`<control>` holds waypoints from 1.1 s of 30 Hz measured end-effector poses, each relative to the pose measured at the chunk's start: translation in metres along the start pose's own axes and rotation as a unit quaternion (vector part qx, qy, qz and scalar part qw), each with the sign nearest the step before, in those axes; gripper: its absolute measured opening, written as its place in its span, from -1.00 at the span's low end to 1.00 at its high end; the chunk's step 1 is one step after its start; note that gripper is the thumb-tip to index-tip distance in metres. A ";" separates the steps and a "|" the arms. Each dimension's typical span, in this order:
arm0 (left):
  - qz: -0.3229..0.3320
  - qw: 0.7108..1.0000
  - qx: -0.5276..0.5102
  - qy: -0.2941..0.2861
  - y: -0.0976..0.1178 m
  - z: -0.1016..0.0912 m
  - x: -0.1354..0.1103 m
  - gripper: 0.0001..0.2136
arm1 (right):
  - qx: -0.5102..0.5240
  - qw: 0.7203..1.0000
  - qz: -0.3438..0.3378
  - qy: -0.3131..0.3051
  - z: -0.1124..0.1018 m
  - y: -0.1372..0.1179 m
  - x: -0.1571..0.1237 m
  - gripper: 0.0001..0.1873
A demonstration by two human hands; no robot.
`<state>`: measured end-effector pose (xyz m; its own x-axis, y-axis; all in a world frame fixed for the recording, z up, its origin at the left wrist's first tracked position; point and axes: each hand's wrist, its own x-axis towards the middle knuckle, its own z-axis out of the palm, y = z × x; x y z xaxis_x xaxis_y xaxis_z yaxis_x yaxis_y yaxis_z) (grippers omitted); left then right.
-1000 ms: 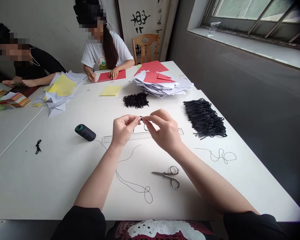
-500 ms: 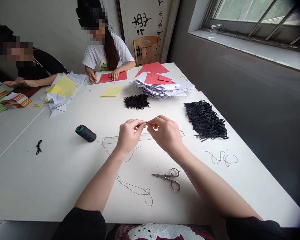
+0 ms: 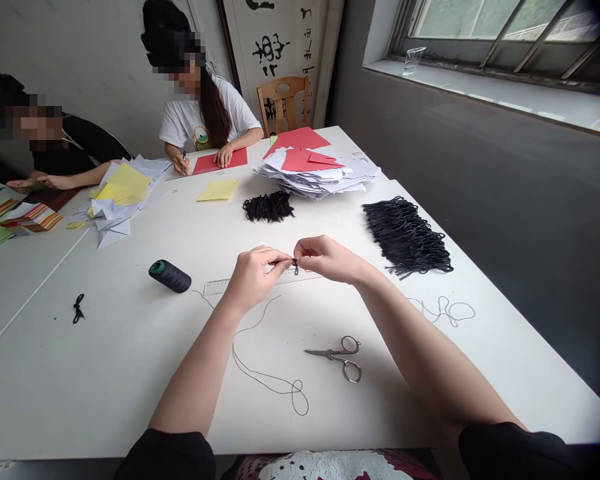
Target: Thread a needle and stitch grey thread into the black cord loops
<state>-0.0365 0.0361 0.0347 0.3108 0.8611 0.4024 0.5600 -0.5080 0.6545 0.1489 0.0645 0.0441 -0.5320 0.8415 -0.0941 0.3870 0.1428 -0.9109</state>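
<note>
My left hand (image 3: 256,273) and my right hand (image 3: 325,257) meet over the white table (image 3: 105,373), both pinched on a small black cord piece (image 3: 295,265) held between the fingertips. A thin dark thread (image 3: 265,373) trails from under my left hand across the table and loops near the front. It leads back to a dark thread spool (image 3: 170,276) lying on its side to the left. A clear ruler (image 3: 217,287) lies just beneath my hands. Small scissors (image 3: 339,357) rest shut below my right forearm.
A large pile of black cords (image 3: 405,237) lies to the right, a smaller pile (image 3: 269,207) behind my hands. A loose thread (image 3: 445,310) curls at the right, a knotted black piece (image 3: 78,308) at the left. Paper stacks (image 3: 315,172) and two seated people occupy the far side.
My hands have lowered slightly toward the ruler and stayed pinched together on the black piece; my right hand has turned flatter. The view shifted a little.
</note>
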 end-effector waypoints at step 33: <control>-0.212 0.930 -0.299 -0.026 0.003 -0.002 0.003 -0.81 | 0.083 0.994 -0.048 0.061 -0.013 -0.007 -0.012 -0.61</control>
<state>-0.0357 0.0366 0.0394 0.2045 0.9788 0.0055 0.1177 -0.0302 0.9926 0.1627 0.0601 0.0568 -0.4617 0.8863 0.0359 0.2038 0.1454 -0.9682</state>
